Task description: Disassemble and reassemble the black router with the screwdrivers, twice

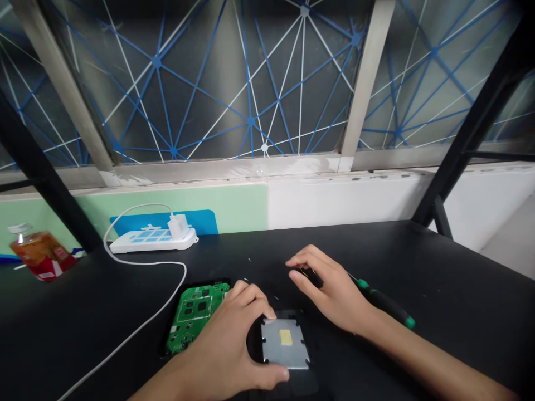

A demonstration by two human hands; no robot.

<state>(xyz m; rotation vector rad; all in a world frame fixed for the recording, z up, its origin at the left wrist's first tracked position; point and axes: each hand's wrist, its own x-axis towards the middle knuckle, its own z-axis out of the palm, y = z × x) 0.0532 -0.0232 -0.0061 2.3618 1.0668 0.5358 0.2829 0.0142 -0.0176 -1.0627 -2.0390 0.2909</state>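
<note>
My left hand (pixel 234 340) spans a black panel with a silver metal plate (pixel 278 352) on it, thumb at the near edge and fingers at the far edge. A small yellow square sticker (pixel 286 337) lies on the plate. Just left of this hand, partly hidden by it, is a green circuit board (pixel 194 314) in a black casing. My right hand (pixel 330 287) is right of and beyond the plate, its thumb apart from its fingers. Something dark with a yellow line shows between them, too unclear to name. A green and black screwdriver (pixel 387 303) lies beside the right hand.
A white power strip (pixel 152 239) with a plugged-in charger (pixel 178 226) sits at the back left; its white cable (pixel 142 328) runs toward the front. A drink pouch (pixel 42 253) stands far left. Small bits lie on the black table (pixel 438 317). Black posts rise at both sides.
</note>
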